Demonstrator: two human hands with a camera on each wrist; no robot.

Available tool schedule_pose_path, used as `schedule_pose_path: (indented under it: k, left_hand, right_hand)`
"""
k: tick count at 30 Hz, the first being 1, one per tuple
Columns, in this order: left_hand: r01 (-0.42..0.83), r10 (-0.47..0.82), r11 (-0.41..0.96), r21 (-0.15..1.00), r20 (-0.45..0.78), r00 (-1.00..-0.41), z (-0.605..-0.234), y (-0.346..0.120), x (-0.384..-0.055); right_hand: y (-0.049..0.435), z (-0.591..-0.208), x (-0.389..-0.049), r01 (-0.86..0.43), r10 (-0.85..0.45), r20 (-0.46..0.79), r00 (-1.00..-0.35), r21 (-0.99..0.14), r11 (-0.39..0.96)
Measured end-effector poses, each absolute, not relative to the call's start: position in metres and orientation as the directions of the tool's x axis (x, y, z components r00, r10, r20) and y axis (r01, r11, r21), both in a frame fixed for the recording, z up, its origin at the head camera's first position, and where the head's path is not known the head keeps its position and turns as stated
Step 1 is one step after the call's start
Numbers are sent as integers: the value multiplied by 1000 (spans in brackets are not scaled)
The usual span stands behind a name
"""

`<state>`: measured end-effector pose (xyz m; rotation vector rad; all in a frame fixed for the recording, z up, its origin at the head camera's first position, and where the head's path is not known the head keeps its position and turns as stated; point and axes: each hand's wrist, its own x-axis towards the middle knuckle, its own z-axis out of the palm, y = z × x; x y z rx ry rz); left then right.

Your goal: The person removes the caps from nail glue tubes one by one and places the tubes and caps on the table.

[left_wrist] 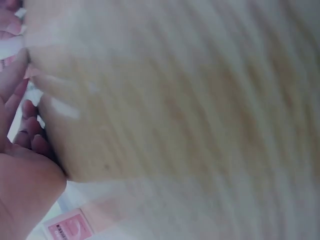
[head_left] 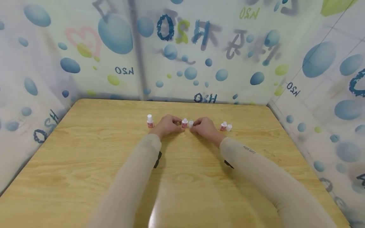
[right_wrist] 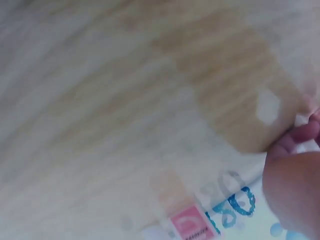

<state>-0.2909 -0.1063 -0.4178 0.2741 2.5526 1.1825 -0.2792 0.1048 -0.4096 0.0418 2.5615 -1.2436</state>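
In the head view, a small white bottle with a red label (head_left: 184, 123) stands upright in the middle of the table, its cap off. My left hand (head_left: 168, 125) holds it from the left side between thumb and fingers. Just to its right is a white cap (head_left: 191, 123), standing close to the bottle. My right hand (head_left: 204, 127) pinches this cap from the right with thumb and fingertips. In the wrist views, the left hand (left_wrist: 25, 175) and right hand (right_wrist: 295, 180) show only at the frame edges, and their fingertips are partly cut off.
A similar capped bottle (head_left: 150, 121) stands left of my left hand. To the right, another bottle (head_left: 223, 126) stands uncapped with a white cap (head_left: 229, 127) beside it. The wooden table (head_left: 182, 190) meets a patterned wall covering (head_left: 182, 63) at the back.
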Motion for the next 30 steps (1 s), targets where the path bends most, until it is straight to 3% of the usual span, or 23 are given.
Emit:
schedule_pose_path:
  k: [15, 22, 30]
  left_hand:
    - [182, 390, 764, 619, -218, -895, -402, -108, -266]
    - [355, 512, 772, 527, -184, -839, -392, -121, -238]
    - [381, 500, 738, 557, -71, -863, -374, -166, -209]
  right_hand:
    - [117, -381, -262, 209, -140, -357, -924, -775, 597]
    - [123, -357, -251, 110, -125, -214, -969, -823, 557]
    - [104, -344, -243, -72, -172, -25, -985, -841, 536]
